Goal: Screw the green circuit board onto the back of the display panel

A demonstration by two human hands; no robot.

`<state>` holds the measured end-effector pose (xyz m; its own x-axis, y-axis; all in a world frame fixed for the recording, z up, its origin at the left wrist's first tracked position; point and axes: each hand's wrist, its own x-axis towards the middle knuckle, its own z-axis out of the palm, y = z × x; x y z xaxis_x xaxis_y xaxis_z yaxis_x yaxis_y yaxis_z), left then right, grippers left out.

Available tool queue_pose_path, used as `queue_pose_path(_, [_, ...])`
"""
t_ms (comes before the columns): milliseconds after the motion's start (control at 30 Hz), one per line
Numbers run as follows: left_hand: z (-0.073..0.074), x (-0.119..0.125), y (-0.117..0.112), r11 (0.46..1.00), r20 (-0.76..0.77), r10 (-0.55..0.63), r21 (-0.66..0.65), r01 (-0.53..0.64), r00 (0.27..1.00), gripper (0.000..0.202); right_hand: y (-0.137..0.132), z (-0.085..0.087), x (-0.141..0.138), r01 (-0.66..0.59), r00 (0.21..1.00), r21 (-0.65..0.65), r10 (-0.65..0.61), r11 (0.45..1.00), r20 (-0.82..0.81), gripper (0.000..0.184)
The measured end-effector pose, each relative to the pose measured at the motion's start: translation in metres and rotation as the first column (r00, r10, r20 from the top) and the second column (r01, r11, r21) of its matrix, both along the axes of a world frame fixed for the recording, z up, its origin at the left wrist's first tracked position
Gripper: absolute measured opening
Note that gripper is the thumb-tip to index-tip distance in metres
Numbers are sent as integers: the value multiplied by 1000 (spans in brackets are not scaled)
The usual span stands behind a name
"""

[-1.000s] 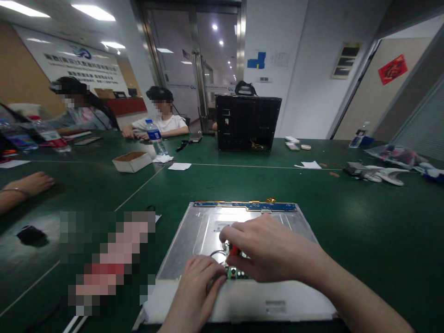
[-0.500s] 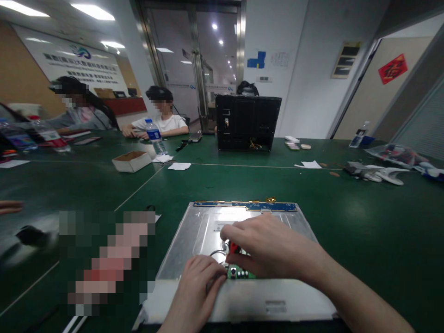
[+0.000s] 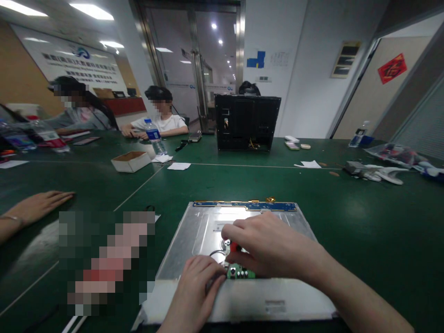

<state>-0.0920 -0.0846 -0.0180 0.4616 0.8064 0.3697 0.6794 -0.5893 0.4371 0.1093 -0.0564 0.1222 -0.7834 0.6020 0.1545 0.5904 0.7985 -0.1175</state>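
Co-worker's hand [image 3: 38, 206] lies flat on the counter [image 3: 364, 240], well left of my fingers. Left hand [image 3: 194, 286]: fingers curled, tips down on the metal panel [image 3: 197, 231] at the left end of the small green board [image 3: 242, 272]; can't tell if they pinch anything. The board sits between both hands' fingers, at the panel's near edge. Right hand [image 3: 274, 249]: fingers closed on a small red piece [image 3: 234, 246] just beyond the board. Blue strip [image 3: 244, 206] runs along the panel's far edge, past the right fingers.

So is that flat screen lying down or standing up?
Lying down: the screen panel rests flat on the green table, silver back and blue strip facing up. The right hand pinches a red piece.
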Motion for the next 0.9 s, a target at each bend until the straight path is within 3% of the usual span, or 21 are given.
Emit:
queue_pose_path(300, [0,0,1,1000,10,0,19,0,1000,10,-4,5,3,-77,997,-16,77,997,-3,17])
queue_pose_path(567, [1,1,0,1000,17,8,13,-8,1000,13,-1,0,0,-7,1000,6,7,1000,18,15])
queue_pose_path(800, [3,2,0,999,27,7,31,-8,1000,12,-6,7,2,-104,994,-23,104,994,16,15])
queue_pose_path(900, [3,1,0,1000,20,6,29,-6,1000,11,-4,5,1,-91,996,-16,91,996,9,14])
